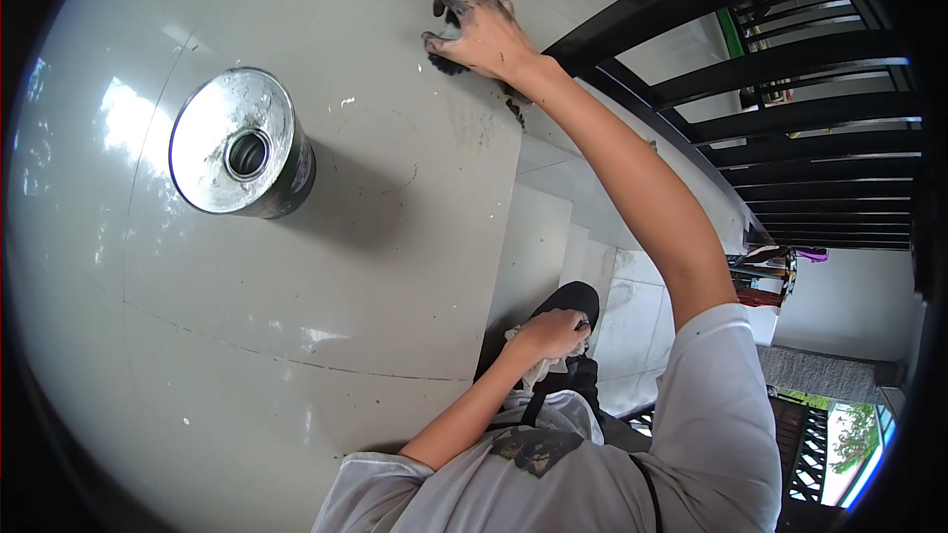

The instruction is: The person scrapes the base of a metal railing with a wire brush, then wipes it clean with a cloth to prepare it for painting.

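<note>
My right hand (484, 35) is stretched far out over the pale tiled floor, beside the foot of the black railing. Its fingers are curled and smeared with black. A dark, fuzzy-edged thing (446, 65) shows beneath them; its kind is mostly hidden by the hand. Close to my body, my left hand (555, 334) is closed on a crumpled white cloth (543, 367), near my dark-clad knee. A metal can (212, 143) with a round opening in its top stands upright on the tiles to the left, apart from both hands.
Black railing bars (790, 118) run along the right side. Steps (533, 237) drop away from the tile edge in the middle. Dark smudges (515, 114) and small white specks mark the floor. Colourful items (775, 271) hang or lie beyond the railing.
</note>
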Tool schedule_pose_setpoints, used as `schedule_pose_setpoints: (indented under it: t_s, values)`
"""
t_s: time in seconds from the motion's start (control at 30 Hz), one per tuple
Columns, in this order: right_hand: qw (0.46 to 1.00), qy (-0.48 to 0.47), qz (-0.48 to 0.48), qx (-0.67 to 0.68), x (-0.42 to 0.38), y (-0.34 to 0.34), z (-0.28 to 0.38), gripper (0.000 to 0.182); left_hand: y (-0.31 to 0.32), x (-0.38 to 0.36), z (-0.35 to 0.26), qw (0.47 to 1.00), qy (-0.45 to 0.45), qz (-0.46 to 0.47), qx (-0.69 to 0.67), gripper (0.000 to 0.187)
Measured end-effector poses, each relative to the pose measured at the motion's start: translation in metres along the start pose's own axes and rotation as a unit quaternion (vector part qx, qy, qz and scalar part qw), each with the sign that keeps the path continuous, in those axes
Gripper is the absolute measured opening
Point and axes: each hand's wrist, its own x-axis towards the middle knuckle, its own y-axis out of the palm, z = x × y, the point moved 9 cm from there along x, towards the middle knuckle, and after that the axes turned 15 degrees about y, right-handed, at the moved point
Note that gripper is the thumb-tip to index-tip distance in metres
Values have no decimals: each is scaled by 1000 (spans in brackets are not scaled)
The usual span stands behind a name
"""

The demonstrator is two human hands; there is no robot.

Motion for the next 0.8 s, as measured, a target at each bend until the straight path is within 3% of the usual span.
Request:
schedule_pose_setpoints:
  t_s: [0.03, 0.07, 0.13, 0.17, 0.2, 0.27, 0.33, 0.4, 0.43, 0.47, 0.5, 0.57, 0.6, 0.67, 0.7, 0.73, 0.8]
  values:
    - [998, -35, -41, 15, -7, -4, 2, 46, 0, -1, -1, 1000, -1, -1, -7, 44]
    - [999, -34, -36, 14, -15, 2, -2, 46, -3, -3, -3, 1000, 2, -18, -14, 44]
    - [993, -96, -43, -45, -51, 4, 13, 40, -7, -5, -4, 999, 6, -36, -28, 44]
    - [984, -174, -25, -33, -70, 3, 22, 44, -10, -3, -5, 998, 19, -48, -22, 42]
    - [983, -177, -16, -35, -66, 9, 18, 44, -11, -2, -8, 998, 32, -60, -18, 40]
    - [954, -88, -224, -179, -50, -9, -8, 46, -11, -4, -15, 998, 18, -48, -40, 40]
    - [965, -76, -208, -139, -37, -10, 2, 51, -8, -3, -14, 998, 2, -30, -54, 40]
    - [973, 58, 18, -225, -21, 10, -7, 55, -6, -3, -12, 999, 18, -31, -32, 41]
    - [975, 63, 59, -204, -26, 11, -8, 57, 1, -4, -6, 999, 16, -25, -36, 41]
    - [974, 66, 63, -205, -39, 13, -12, 57, 0, -1, -3, 996, 56, -62, -36, 41]
    - [977, 5, 10, -215, -58, 11, -3, 56, -4, 1, -5, 989, 98, -102, -35, 42]
    - [970, -117, -112, -183, -81, 10, 13, 52, -18, -2, -17, 993, 60, -90, -41, 42]
    - [970, -118, -109, -185, -73, 10, 9, 52, -16, -5, -17, 997, 18, -66, -44, 42]
    - [982, -42, -62, -176, -34, 13, -15, 51, -11, -4, -15, 997, 21, -64, -40, 42]
    - [982, 22, 5, -187, -25, 18, -22, 52, -8, -4, -12, 997, 24, -63, -37, 42]
    - [983, 26, 4, -182, -38, 18, -13, 52, -3, -3, -2, 997, 20, -60, -34, 42]
    - [968, -50, -90, -228, -90, 11, 24, 52, -1, 3, 1, 989, 103, -107, 1, 43]
